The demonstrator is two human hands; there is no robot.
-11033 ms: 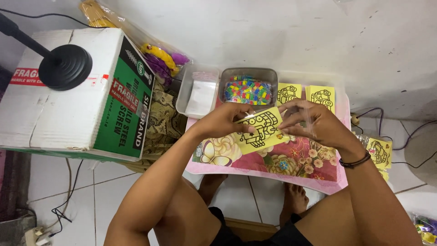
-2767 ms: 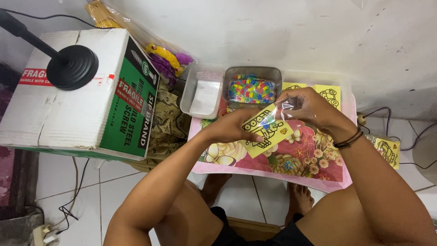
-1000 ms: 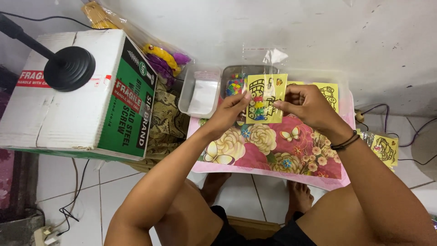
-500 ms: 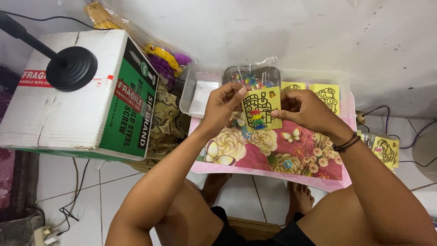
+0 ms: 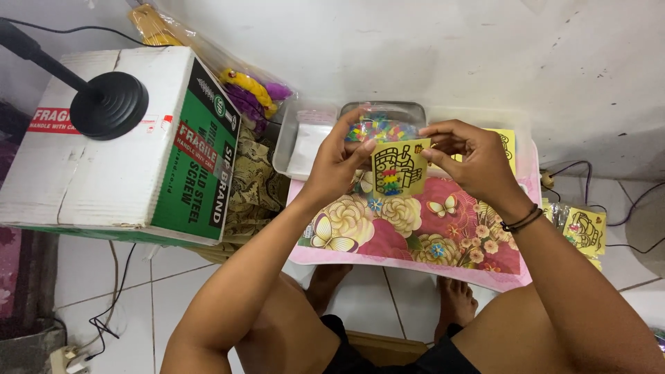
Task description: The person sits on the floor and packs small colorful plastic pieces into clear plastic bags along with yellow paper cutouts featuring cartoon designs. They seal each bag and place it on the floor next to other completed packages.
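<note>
Yellow card with a black line drawing and a column of coloured beads sits in a clear sleeve, held upright above the far edge of the floral surface. Both hands are on it.

Left hand: grip clamped on the card's left edge, thumb at front, fingers raised behind the top corner. Right hand: grip clamped on the card's right edge, fingers curled over the top right corner. A dark wristband sits on the right wrist.

Just behind the card is a metal tray of mixed coloured beads, partly hidden by the hands. Touching its left side is a clear plastic tub. Right of the tray, more yellow cards lie flat, mostly hidden by the right hand.

Further out, a large white and green cardboard box stands left of the surface, with a black round stand base on top. Patterned cloth is bunched between box and surface. A bag of purple and yellow items lies behind the box. More bagged yellow cards lie on the floor at the right, beside cables. A power strip sits on the tiles at bottom left.
</note>
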